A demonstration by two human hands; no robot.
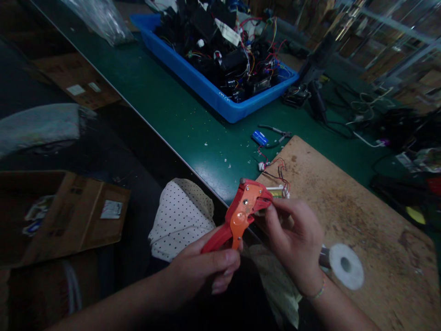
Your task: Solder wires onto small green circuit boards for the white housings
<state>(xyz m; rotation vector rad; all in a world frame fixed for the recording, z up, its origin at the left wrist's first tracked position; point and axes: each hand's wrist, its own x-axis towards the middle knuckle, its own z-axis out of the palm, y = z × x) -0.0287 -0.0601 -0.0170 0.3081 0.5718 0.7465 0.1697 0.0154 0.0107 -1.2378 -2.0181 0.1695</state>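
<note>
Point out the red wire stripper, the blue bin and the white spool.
red wire stripper (243,212), head view, orange pivot plate.
blue bin (193,76), head view, near outer wall.
white spool (354,274), head view, round end face.

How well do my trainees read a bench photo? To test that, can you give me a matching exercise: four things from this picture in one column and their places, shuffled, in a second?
Things
1. red wire stripper
2. blue bin of wired parts
3. white spool
4. cardboard box

Places
A. on the wooden board, close behind the right hand
B. down beside the bench, at the far left
C. gripped in the left hand
D. at the far end of the green bench top

Pairs: 1-C, 2-D, 3-A, 4-B
</note>
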